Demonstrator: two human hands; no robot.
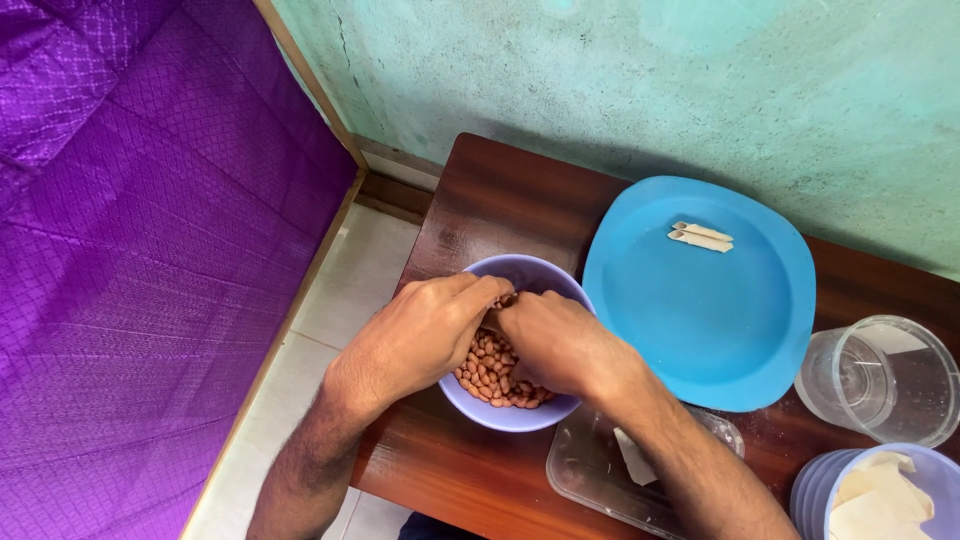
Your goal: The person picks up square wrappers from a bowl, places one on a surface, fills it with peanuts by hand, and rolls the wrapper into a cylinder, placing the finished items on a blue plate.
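Note:
A lilac bowl (528, 270) full of reddish-brown peanuts (486, 368) stands near the left end of a dark wooden table (500, 200). Both hands hover over the bowl, fingertips meeting above the peanuts. My left hand (420, 335) curls in from the left. My right hand (560, 345) comes from the right, fingers pinched together. Something small seems held between the fingertips, but it is hidden. To the right lies a blue square plate (700, 310) with two rolled pale pastry sticks (700, 236) near its far edge.
A clear plastic tub (880, 380) stands at the right edge. A lilac bowl stack holding pale pastry sheets (880, 495) sits at the lower right. A clear lid (590, 465) lies under my right forearm. A purple quilted bed (130, 250) fills the left; a green wall (650, 80) rises behind.

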